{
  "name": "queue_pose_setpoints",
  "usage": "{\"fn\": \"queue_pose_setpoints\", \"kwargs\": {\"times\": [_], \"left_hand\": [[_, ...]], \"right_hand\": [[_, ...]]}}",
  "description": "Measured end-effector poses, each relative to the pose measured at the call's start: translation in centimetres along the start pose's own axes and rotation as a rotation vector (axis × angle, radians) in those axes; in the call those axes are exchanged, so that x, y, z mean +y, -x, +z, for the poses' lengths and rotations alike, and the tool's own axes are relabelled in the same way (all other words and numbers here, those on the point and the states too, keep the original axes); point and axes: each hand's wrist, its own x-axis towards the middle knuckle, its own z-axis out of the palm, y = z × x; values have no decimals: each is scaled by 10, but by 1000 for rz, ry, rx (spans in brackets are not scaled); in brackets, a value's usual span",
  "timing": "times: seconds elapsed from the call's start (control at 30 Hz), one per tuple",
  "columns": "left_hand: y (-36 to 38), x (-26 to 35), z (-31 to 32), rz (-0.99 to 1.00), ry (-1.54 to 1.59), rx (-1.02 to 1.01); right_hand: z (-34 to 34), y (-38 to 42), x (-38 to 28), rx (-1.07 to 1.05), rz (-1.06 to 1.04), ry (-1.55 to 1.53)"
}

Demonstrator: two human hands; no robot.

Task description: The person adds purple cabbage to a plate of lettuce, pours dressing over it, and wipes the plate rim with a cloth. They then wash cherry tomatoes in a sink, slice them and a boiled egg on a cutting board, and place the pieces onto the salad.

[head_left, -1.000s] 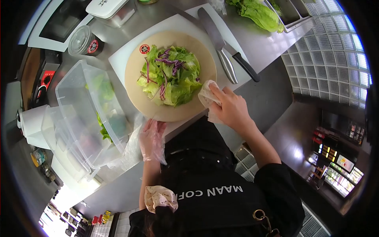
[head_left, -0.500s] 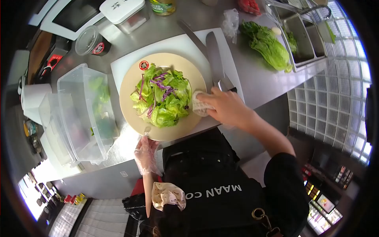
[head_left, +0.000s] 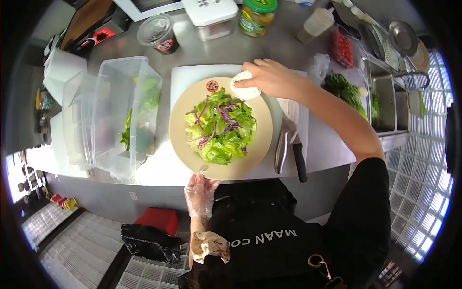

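A beige plate (head_left: 185, 139) with lettuce and purple cabbage strips (head_left: 224, 127) lies over a white cutting board (head_left: 185, 74). My left hand (head_left: 199, 192), in a clear plastic glove, grips the plate's near rim, thumb on top. My bare right hand (head_left: 267, 79) presses a bunched white cloth (head_left: 245, 86) on the plate's far right rim. Right of the plate, a metal-handled knife (head_left: 281, 149) and a black-handled one (head_left: 299, 159) rest on the board. My right forearm passes above their blade side and partly hides it.
Clear plastic bins (head_left: 103, 120) with greens stand at the left. Along the back are a lidded cup (head_left: 163, 36), a white-lidded box (head_left: 211, 24), a green-lidded jar (head_left: 257, 17) and a squeeze bottle (head_left: 316, 24). Leafy greens (head_left: 344, 91) lie near the sink (head_left: 385, 101).
My right hand has moved with the cloth from the plate's right rim to its far right rim. My left hand still holds the near rim. The camera view has shifted.
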Motion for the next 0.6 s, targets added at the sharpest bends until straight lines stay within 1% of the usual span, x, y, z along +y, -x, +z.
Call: {"fn": "queue_pose_setpoints", "kwargs": {"times": [0.07,0.2,0.27,0.3,0.37,0.43,0.5,0.57,0.6], "left_hand": [[0,1,-1,19,8,21],[-1,-4,-2,2,2,46],[-2,0,-5,-26,-23,48],[-1,2,-4,-29,-44,64],[-2,2,-4,-25,-46,60],[-3,4,-4,-43,-56,61],[-4,7,-6,-53,-67,64],[-5,9,-9,-86,-113,34],[-5,8,-10,-90,-114,36]], "right_hand": [[-5,-15,5,-53,-125,28],[-3,-31,10,-74,-152,1],[-9,-37,11,-139,-224,22],[-15,-33,12,-151,-224,19],[-26,-19,17,-264,-247,29],[-21,10,21,-251,-274,-1],[-10,27,12,-232,-305,-30],[1,36,2,-135,-255,-107],[1,34,-2,-137,-254,-110]]}}
